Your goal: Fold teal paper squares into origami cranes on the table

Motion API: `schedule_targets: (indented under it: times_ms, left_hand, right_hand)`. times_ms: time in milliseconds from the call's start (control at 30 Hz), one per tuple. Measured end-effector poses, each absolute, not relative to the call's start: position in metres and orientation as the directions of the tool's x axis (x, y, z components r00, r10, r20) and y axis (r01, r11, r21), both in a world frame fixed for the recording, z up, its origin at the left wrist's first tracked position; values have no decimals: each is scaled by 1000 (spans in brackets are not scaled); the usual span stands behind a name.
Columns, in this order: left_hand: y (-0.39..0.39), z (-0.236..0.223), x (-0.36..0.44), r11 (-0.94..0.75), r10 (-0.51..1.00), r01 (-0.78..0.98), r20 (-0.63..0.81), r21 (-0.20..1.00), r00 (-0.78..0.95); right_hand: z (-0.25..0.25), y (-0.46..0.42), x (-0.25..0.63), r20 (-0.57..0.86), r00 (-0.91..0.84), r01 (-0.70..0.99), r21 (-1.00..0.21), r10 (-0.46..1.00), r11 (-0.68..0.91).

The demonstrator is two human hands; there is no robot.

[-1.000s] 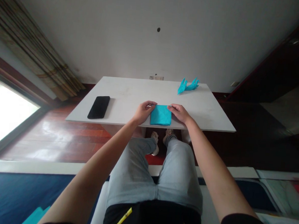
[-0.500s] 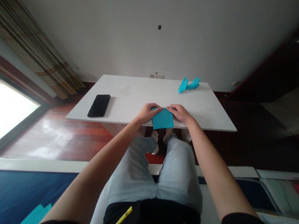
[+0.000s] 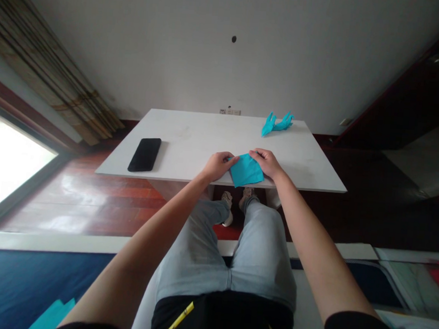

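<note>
A folded square of turquoise paper [image 3: 246, 171] is held between my hands at the near edge of the white table [image 3: 191, 132]. My left hand [image 3: 218, 165] pinches its upper left corner, thumb on top. At its upper right side, my right hand [image 3: 265, 161] grips the edge, with the thumb over the paper. The square is tilted, its right side higher, and faint creases cross its surface. The fingers beneath the paper are hidden. Farther back on the right of the table lies a folded turquoise paper figure [image 3: 277, 124] with pointed ends.
A black phone [image 3: 145, 154] lies at the table's left. More turquoise paper [image 3: 51, 316] rests on the blue surface [image 3: 19, 276] at lower left. My legs [image 3: 231, 255] are under the table's near edge. A wall with sockets [image 3: 229, 112] stands behind it.
The paper square has shifted right and turned, its right side rising. My right hand has moved slightly up and away with it; my left hand stays nearly in place.
</note>
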State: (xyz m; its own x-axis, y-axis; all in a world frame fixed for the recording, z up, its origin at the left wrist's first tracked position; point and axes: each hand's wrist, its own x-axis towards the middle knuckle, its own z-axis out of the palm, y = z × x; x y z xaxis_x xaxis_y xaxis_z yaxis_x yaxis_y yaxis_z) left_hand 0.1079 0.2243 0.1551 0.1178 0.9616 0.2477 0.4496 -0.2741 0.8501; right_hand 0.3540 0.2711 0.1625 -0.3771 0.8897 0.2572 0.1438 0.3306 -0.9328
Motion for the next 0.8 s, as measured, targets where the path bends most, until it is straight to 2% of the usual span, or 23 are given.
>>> schedule_targets:
  times_ms: [133,333,633,800]
  left_hand:
    - [223,157,107,-263,965,409,243,874,102]
    - [223,154,106,-250,967,342,254,906,33]
    - [223,152,106,-261,964,289,264,921,28]
    - [224,151,101,-251,964,253,265,934,-21]
  right_hand:
    - [161,273,356,283,-287,97,-942,915,322]
    - [161,276,355,297,-268,76,-942,917,327]
    - [159,276,358,299,-230,58,-946,926,320]
    - [154,288,363,309,-150,27,-948,939,317]
